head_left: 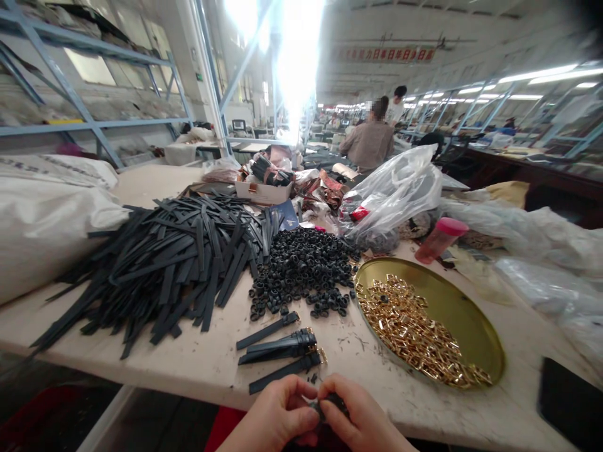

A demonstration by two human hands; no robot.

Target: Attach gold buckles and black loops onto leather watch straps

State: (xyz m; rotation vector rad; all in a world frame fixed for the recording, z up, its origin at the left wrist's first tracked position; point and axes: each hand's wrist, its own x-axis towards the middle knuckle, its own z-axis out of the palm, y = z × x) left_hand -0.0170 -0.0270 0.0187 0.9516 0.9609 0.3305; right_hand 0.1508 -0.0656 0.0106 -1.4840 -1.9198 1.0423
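Shiny gold metal buckles (424, 333) on a smooth brassy tray (471, 320), beside matt black strips (188, 257).

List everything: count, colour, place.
table: one, cream, foreground
strips: many, black, left heap
loops: many, black, middle heap
tray: one, gold, right
buckles: many, gold, in tray
straps: several, black, near hands
jar: one, pink, behind tray
box: one, white, behind loops
bag: one, clear, left of jar
sacking: some, white, left
slab: one, black, right edge
plastic: several, clear, right
racks: several, blue, background
people: several, brown and white tops, behind
piece: count unclear, dark, between hands
left hand: one, bare, bottom centre
right hand: one, bare, bottom centre
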